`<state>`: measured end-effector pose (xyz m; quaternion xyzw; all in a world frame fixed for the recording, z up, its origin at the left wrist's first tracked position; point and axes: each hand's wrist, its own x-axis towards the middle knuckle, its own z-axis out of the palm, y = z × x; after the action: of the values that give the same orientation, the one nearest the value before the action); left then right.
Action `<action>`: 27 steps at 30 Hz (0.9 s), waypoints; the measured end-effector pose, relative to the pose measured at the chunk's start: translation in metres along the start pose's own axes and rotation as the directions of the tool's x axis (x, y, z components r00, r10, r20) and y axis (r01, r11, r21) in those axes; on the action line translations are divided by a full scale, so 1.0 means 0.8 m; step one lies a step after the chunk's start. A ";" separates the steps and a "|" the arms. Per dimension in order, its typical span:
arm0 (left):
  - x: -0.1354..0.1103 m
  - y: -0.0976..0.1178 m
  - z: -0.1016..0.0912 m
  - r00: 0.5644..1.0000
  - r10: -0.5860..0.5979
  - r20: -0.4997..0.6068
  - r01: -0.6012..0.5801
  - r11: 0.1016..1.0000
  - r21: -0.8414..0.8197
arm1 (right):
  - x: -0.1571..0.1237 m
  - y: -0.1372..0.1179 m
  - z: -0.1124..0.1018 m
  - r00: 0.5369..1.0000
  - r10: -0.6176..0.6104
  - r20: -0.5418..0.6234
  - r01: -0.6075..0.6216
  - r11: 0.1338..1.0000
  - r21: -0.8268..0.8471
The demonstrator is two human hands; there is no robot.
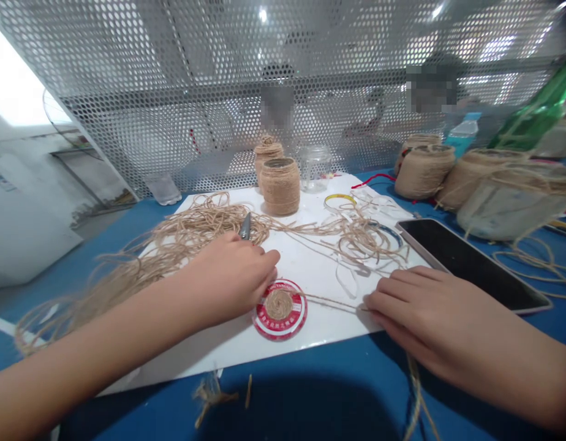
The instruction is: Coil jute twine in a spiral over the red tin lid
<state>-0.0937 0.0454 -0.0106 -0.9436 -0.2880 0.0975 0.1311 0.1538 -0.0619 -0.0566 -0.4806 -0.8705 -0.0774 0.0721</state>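
Note:
A round red lid (295, 323) with white lettering lies on the white sheet, a flat spiral of jute twine (279, 304) at its centre. My left hand (239, 272) is closed at the lid's upper left edge, its fingertips hidden. A grey pointed metal tip (245, 226) shows just beyond its knuckles; whether the hand holds it I cannot tell. From the spiral, a stretch of jute twine (333, 301) runs right into my right hand (416, 306), pinched between thumb and fingers. Loose twine ends (417, 392) hang below that hand.
A tangled heap of twine (204, 223) spreads left; a smaller coil (366, 239) lies right. Twine-wrapped jars (280, 187) and a clear jar (316, 166) stand behind. A phone (467, 263) lies by my right hand. A perforated metal screen (218, 92) closes the back.

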 end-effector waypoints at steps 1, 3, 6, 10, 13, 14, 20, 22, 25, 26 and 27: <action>-0.001 -0.002 -0.001 1.000 0.007 -0.007 -0.007 1.000 0.009 | 0.000 0.000 0.000 1.000 -0.006 -0.004 0.006 1.000 0.002; -0.005 -0.004 -0.003 0.997 0.069 -0.035 -0.070 0.997 -0.028 | 0.000 -0.001 -0.001 1.000 -0.012 -0.015 0.012 1.000 0.001; -0.010 -0.001 -0.004 0.977 0.198 -0.077 -0.208 0.965 -0.160 | -0.001 -0.001 -0.001 0.999 -0.014 -0.031 0.014 1.000 -0.007; -0.008 0.007 -0.002 0.978 0.205 -0.024 -0.204 0.945 -0.254 | -0.001 -0.002 -0.003 0.999 -0.028 -0.038 0.027 1.000 -0.011; -0.005 0.011 0.000 0.983 0.185 0.004 -0.178 0.951 -0.253 | 0.000 -0.002 -0.004 0.999 -0.027 -0.041 0.026 1.000 -0.015; -0.005 0.012 0.000 0.982 0.189 -0.001 -0.183 0.951 -0.250 | 0.000 -0.002 -0.005 0.999 -0.030 -0.044 0.029 0.999 -0.018; -0.005 0.014 -0.002 0.975 0.220 -0.009 -0.215 0.942 -0.256 | -0.001 -0.006 -0.005 0.995 -0.061 -0.081 0.059 0.998 -0.023; -0.005 0.014 -0.001 0.973 0.229 0.003 -0.220 0.940 -0.261 | -0.001 -0.009 -0.006 0.994 -0.065 -0.090 0.064 0.998 -0.017; -0.005 0.013 0.000 0.969 0.247 0.011 -0.235 0.933 -0.272 | -0.001 -0.013 -0.010 0.991 -0.079 -0.110 0.079 0.997 -0.007; -0.005 0.012 0.001 0.967 0.255 0.006 -0.243 0.929 -0.279 | -0.001 -0.014 -0.012 0.991 -0.082 -0.109 0.082 0.997 -0.002; -0.005 0.012 0.001 0.966 0.260 0.001 -0.249 0.926 -0.286 | -0.001 -0.015 -0.013 0.991 -0.081 -0.105 0.082 0.997 0.005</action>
<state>-0.0926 0.0357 -0.0141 -0.9799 -0.1767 0.0896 -0.0246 0.1450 -0.0710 -0.0475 -0.4395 -0.8849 -0.1014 0.1163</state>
